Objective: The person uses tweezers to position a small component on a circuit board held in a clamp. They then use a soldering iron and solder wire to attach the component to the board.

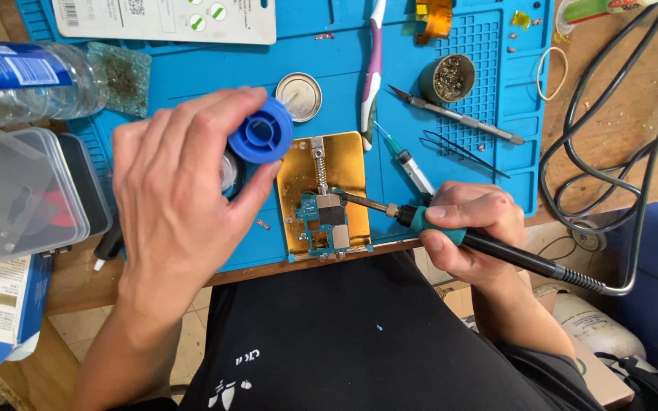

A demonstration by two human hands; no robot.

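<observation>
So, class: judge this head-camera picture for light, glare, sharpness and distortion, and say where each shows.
Head view: soft, even light with faint shadows; mild glare on the gold holder plate and clear plastic bottle. The circuit board and soldering iron in the right hand look sharp; the left hand holding the blue spool looms large and slightly soft. Edges bow a little.

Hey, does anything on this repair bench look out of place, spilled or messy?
Mostly orderly. The blue mat overhangs the table's front edge, so the gold board holder with the circuit board sits right at the lip. Small bits are scattered near the tweezers. The black cable lies in loose loops.
</observation>
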